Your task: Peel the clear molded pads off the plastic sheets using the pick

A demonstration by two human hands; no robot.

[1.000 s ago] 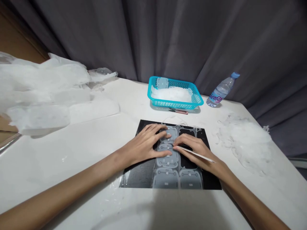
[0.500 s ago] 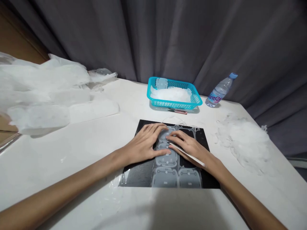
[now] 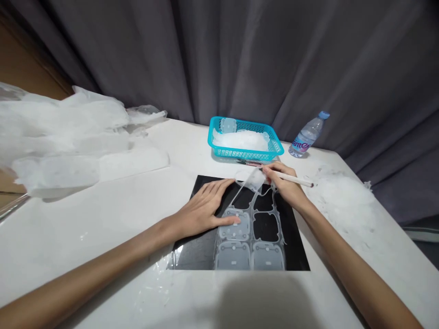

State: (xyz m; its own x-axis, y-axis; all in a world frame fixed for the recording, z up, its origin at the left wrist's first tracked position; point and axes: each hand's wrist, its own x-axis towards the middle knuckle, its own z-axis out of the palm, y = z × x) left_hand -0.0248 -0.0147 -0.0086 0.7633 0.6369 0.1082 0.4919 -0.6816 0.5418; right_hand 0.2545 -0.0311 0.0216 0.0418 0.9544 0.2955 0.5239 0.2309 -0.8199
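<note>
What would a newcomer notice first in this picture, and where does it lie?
Probably the turquoise basket, bright at the back of the white table. Nearer the viewer, the left hand lies spread across the black mat and a translucent panel, while the right hand holds a white stick near the mat's far edge.

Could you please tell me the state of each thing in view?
Left hand: open, thumb over the plastic sheet.
Right hand: closed on the white stick.
White stick: held, slanted.
Plastic sheet: far end raised, showing gaps.
Black board: flat, beneath the sheet.
Blue basket: holding white pieces.
Bottle: capped.
Scissors: lying down, blades unclear.
Left plastic pile: heaped.
Right plastic pile: heaped.
</note>
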